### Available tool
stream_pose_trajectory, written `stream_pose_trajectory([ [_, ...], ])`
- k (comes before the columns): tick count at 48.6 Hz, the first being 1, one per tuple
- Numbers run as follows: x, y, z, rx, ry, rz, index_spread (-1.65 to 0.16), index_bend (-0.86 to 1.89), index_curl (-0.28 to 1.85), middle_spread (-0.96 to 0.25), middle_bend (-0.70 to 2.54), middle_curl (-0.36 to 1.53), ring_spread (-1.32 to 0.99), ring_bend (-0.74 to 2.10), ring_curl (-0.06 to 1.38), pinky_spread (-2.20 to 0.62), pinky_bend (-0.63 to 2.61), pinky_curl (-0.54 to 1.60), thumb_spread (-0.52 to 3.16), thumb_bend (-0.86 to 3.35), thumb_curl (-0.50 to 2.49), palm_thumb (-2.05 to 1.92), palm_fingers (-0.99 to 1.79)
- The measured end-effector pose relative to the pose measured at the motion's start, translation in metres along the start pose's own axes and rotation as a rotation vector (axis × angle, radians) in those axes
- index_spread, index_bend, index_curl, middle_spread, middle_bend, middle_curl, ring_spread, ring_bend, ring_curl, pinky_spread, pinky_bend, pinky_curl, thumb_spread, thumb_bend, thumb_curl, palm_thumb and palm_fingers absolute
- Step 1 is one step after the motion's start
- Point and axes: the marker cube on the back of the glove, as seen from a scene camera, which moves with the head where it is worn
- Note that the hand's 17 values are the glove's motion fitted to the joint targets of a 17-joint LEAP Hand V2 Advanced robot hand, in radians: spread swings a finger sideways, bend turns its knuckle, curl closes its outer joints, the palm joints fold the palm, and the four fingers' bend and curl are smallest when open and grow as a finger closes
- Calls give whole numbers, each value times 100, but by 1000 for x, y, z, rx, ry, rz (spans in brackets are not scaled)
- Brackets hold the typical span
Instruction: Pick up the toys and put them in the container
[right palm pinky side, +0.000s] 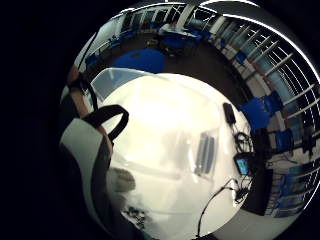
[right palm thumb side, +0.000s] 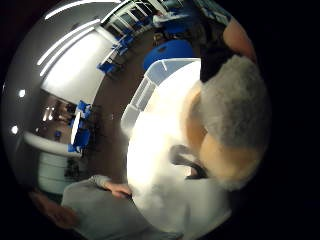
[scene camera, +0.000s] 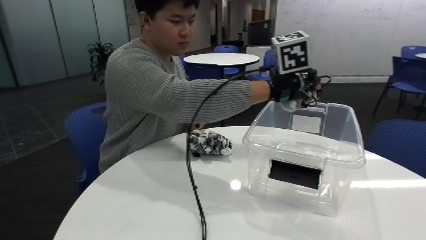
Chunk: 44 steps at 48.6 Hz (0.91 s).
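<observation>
— What's lying nearest you?
— A zebra-striped toy (scene camera: 208, 143) is sitting on the table (scene camera: 146, 200) beside the container (scene camera: 305, 155).
— And your right hand (scene camera: 293, 89)?
— You're reaching it above the container's far rim, fingers curling around a grey-and-tan plush toy (right palm thumb side: 227, 125).

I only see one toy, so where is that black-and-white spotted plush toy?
In the outside view, the black-and-white spotted plush toy lies on the round white table, between the person and the clear plastic container.
</observation>
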Motion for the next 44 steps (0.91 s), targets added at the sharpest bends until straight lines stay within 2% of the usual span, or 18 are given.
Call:
stream_pose_trajectory([
  [5,-12,-26,25,-60,2,-72,-42,36,59,-25,56,69,-42,133,61,-42,115,51,37,13,103,63,76],
  [11,-3,-26,42,-181,52,-48,-44,24,60,-26,50,69,-42,133,61,-42,118,51,40,11,105,61,66],
  [15,3,-20,48,-287,56,-14,-42,4,54,-26,39,66,-41,128,60,-39,133,53,59,5,103,49,39],
  [16,4,-18,48,-294,45,-4,-41,-6,49,-25,29,62,-40,125,59,-35,135,54,69,0,99,40,7],
  [19,6,-12,45,-288,15,2,-38,-1,46,-23,23,60,-34,113,57,-26,141,56,84,-5,90,30,-23],
  [22,5,-3,40,-273,-7,-27,-36,1,39,-21,20,56,-30,101,50,-18,139,52,95,-5,83,23,-24],
  [30,-8,39,16,-220,-58,-104,-34,5,29,-18,16,50,-24,91,42,-7,138,47,114,-3,69,14,-19],
  [44,-15,208,-32,-201,-117,-276,-35,12,24,-17,16,44,-19,83,38,-1,129,41,129,-2,53,8,-12],
])
